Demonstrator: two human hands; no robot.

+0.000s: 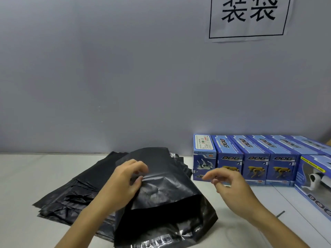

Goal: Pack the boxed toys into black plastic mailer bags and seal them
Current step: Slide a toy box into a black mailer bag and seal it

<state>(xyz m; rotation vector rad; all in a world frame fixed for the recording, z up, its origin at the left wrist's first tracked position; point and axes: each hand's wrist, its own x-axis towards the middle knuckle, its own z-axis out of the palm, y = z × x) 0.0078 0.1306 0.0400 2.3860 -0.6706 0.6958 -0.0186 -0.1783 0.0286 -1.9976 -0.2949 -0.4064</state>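
Closest to the person, a black mailer bag (161,203) lies on the white table (26,176) with its mouth gaping toward them and its adhesive strip (152,242) along the near edge. The bag looks to hold nothing yet, though its dark inside is hard to read. The left hand (123,181) pinches the bag's upper layer between thumb and fingers, lifting it to keep the mouth open. The right hand (227,183) hovers off to the right, fingers loosely curled and holding nothing, above the table between the bag and the boxes.

Under and behind the open bag sits a fanned stack of mailer bags (71,192), all flat and unused. Farther back, against the grey wall (107,77), stands a row of blue boxed toy dogs (256,163), with a windowed toy dog box (315,183) at the right edge. A paper sign (249,17) hangs above.

I see no sealed parcel anywhere, so this looks like an early stage: one bag opened, no box inside, sealing yet to come.
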